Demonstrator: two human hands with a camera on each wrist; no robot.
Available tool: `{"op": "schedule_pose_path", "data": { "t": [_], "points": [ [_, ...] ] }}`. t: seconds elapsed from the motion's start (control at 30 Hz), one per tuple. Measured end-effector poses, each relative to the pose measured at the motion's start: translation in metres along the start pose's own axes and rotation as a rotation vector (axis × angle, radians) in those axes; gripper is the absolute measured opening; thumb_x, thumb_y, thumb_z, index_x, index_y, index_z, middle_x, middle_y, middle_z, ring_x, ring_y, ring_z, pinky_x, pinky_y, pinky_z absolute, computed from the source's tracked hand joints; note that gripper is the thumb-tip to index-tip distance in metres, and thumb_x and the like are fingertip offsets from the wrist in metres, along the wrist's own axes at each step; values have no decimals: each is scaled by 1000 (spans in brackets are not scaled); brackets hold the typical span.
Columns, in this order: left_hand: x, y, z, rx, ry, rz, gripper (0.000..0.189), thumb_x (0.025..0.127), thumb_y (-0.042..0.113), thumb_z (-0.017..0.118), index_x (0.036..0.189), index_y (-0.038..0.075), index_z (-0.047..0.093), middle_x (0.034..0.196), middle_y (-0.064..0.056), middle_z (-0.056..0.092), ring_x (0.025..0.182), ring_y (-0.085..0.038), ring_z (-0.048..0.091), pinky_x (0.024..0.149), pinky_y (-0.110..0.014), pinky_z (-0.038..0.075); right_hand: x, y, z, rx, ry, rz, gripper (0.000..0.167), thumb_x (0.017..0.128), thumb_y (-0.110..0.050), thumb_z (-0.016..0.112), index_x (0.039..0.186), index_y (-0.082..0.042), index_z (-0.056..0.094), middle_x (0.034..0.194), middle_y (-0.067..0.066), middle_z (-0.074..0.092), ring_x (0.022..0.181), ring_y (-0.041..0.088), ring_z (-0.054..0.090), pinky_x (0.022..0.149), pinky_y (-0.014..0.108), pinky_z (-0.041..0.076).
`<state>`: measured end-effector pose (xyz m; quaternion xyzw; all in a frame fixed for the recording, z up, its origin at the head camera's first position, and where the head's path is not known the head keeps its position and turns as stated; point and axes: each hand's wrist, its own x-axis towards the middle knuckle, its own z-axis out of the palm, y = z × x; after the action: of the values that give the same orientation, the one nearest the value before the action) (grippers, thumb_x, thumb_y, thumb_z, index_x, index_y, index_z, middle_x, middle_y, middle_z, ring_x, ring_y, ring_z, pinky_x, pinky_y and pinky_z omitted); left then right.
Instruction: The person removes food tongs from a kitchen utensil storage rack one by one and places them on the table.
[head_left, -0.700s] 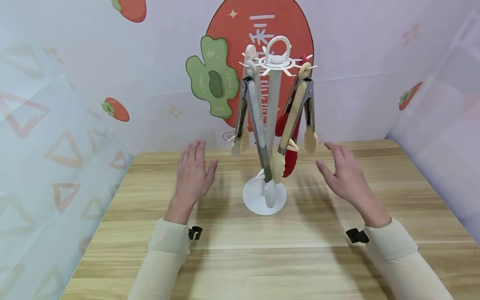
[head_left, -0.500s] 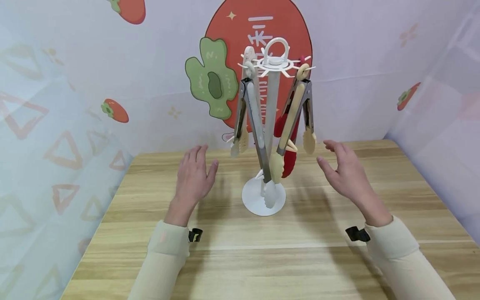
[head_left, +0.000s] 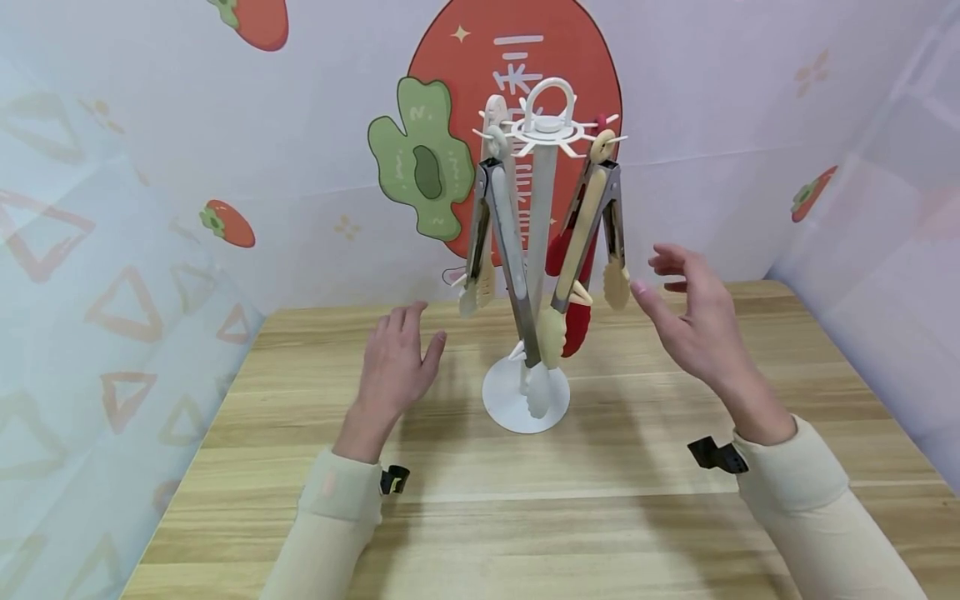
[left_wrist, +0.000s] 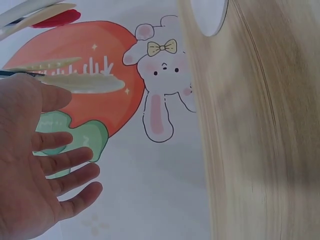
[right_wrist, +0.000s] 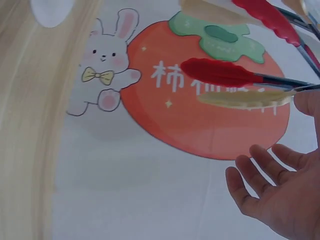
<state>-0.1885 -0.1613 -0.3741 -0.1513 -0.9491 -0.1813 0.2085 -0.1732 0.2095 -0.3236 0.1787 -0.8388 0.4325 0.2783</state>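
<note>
A white hanging stand (head_left: 547, 129) rises from a round base (head_left: 500, 402) on the table. Hooked on its near side are grey-handled tongs (head_left: 508, 237) with pale tips and cream-handled tongs (head_left: 586, 225), both spread apart. Red tongs (head_left: 576, 331) hang behind, partly hidden, and so does a pale utensil (head_left: 495, 110). My left hand (head_left: 396, 367) hovers left of the stand, fingers relaxed and holding nothing. My right hand (head_left: 701, 321) is raised to the right, its thumb close to a tip of the cream tongs, a touch not evident. In the right wrist view, a red tong head (right_wrist: 220, 72) shows beyond the fingers.
The wooden table (head_left: 480, 542) ends at a cloth backdrop (head_left: 315, 200) printed with a large persimmon and a rabbit. Cloth walls stand at both sides. Each wrist carries a small black mount.
My right hand has risen a little, its fingers bending slightly more. The left hand has shifted slightly right and toward me. The stand and tongs keep their arrangement while the head view drifts slightly.
</note>
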Motion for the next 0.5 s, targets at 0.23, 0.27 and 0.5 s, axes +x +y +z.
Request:
{"op": "schedule_pose_path", "data": {
  "t": [0.23, 0.27, 0.5],
  "points": [
    [-3, 3, 2, -13, 0, 21, 51, 99, 27, 62, 137, -6, 52, 116, -24, 61, 103, -43, 58, 89, -52, 48, 7, -19, 1, 39, -16, 9, 57, 96, -18, 67, 147, -2, 45, 135, 18, 54, 122, 33, 52, 98, 26, 40],
    [-3, 3, 3, -15, 0, 24, 51, 99, 26, 62, 137, -6, 52, 115, -24, 61, 102, -42, 58, 88, -51, 48, 9, -21, 1, 42, -17, 8, 58, 96, -19, 67, 147, -3, 45, 136, 18, 53, 123, 34, 52, 99, 30, 41],
    [-6, 8, 4, -33, -12, 26, 44, 98, 25, 63, 130, -5, 56, 114, -21, 62, 104, -41, 59, 90, -51, 47, 19, -35, 3, 63, -36, 16, 70, 93, -24, 71, 152, -7, 39, 142, 14, 48, 128, 32, 47, 103, 52, 39]
  ]
}}
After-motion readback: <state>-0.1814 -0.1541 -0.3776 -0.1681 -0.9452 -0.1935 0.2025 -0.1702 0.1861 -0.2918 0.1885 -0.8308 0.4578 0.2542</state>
